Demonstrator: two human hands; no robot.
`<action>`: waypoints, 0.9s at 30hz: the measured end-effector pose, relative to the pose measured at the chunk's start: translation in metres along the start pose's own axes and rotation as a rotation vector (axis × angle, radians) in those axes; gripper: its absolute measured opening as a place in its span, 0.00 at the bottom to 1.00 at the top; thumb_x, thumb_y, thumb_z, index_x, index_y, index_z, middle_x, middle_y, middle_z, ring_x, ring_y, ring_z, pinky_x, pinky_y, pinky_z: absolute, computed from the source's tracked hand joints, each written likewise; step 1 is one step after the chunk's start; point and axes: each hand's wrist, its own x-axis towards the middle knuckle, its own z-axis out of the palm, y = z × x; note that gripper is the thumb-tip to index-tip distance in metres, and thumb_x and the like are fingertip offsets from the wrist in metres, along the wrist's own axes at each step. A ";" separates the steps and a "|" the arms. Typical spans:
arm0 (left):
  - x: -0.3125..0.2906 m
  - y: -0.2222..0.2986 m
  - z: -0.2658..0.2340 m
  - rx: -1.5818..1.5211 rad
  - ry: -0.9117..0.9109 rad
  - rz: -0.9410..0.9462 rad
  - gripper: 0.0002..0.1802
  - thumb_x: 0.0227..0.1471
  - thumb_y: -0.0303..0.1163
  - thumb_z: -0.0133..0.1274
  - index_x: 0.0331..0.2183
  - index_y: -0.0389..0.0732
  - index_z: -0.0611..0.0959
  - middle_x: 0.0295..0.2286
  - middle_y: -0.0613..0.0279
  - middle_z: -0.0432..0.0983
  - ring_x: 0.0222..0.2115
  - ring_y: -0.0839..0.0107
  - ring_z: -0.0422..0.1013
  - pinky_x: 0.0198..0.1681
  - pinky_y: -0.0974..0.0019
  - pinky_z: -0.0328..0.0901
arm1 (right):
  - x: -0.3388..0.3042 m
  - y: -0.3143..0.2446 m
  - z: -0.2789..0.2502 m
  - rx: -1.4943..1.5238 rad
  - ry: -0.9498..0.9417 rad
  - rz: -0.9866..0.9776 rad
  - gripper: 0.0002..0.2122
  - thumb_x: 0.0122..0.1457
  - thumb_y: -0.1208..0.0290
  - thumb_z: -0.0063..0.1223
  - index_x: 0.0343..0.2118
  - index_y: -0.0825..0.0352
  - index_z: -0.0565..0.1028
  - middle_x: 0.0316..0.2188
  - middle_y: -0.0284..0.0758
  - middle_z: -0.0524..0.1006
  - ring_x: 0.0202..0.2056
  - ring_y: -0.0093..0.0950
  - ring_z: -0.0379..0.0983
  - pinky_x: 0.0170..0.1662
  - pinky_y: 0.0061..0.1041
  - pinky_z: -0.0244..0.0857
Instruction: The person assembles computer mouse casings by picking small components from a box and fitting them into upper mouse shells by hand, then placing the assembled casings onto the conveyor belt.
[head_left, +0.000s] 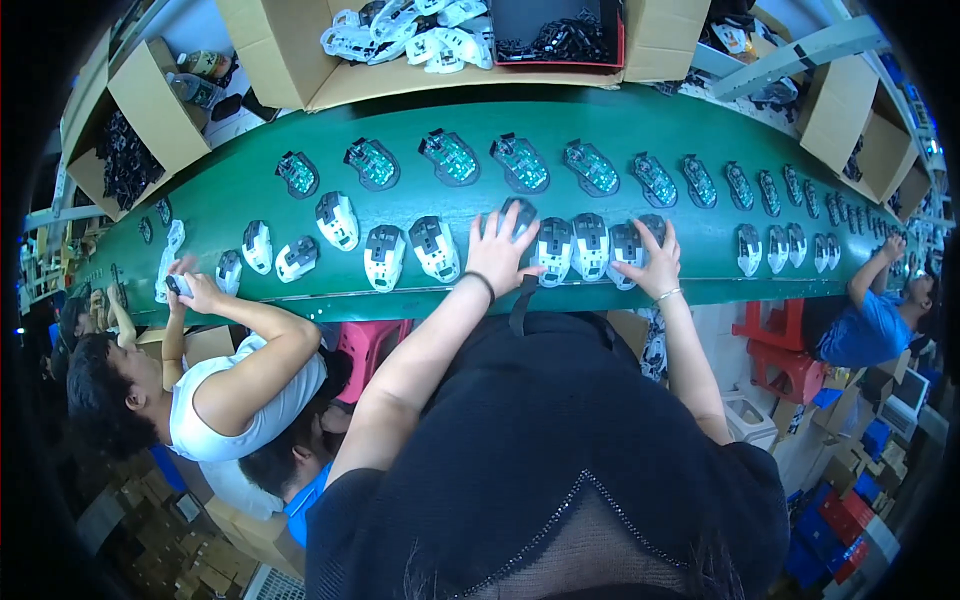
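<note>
My left hand (497,250) lies spread on the green conveyor belt, its fingers over a dark-topped computer mouse (519,214) that it partly hides. Its thumb reaches the side of a white-and-black mouse shell (554,252). Another white-and-black mouse shell (590,248) stands just to the right of that one. Beyond it, my right hand (655,262) has its fingers apart, the thumb across a darker mouse (625,243). One more dark mouse top (655,222) shows between the right fingers. Whether either hand presses on these mice I cannot tell.
Mouse bases with green circuit boards (450,157) line the belt's far side. More mouse shells (384,257) lie to the left. A cardboard box (450,88) holds white shells behind the belt. Co-workers sit on the left (240,400) and far right (868,325).
</note>
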 end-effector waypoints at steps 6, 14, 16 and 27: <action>-0.023 -0.012 0.002 0.075 0.100 -0.269 0.35 0.38 0.47 0.56 0.51 0.54 0.67 0.54 0.47 0.51 0.57 0.46 0.43 0.55 0.37 0.38 | -0.003 -0.029 0.015 0.099 0.085 0.100 0.38 0.32 0.47 0.66 0.53 0.42 0.65 0.58 0.49 0.48 0.55 0.52 0.49 0.51 0.48 0.55; -0.018 -0.026 -0.013 0.158 -0.026 -0.045 0.38 0.41 0.53 0.53 0.55 0.61 0.62 0.53 0.57 0.58 0.57 0.55 0.50 0.54 0.31 0.34 | 0.019 -0.055 0.029 0.326 0.050 -0.086 0.33 0.41 0.62 0.64 0.54 0.46 0.64 0.55 0.47 0.56 0.55 0.49 0.50 0.53 0.40 0.54; -0.023 -0.026 -0.019 0.114 -0.031 -0.075 0.38 0.41 0.51 0.55 0.55 0.60 0.62 0.54 0.55 0.56 0.57 0.54 0.49 0.54 0.33 0.35 | 0.015 -0.048 0.020 0.237 0.077 -0.157 0.31 0.44 0.70 0.61 0.54 0.54 0.63 0.50 0.48 0.63 0.51 0.47 0.57 0.52 0.36 0.57; 0.011 -0.008 -0.061 -2.323 -0.026 -0.568 0.24 0.55 0.52 0.42 0.48 0.49 0.66 0.40 0.59 0.71 0.36 0.64 0.70 0.35 0.61 0.67 | 0.082 -0.189 -0.057 0.741 -0.033 -0.494 0.07 0.52 0.75 0.52 0.34 0.68 0.74 0.34 0.38 0.75 0.31 0.30 0.73 0.38 0.25 0.66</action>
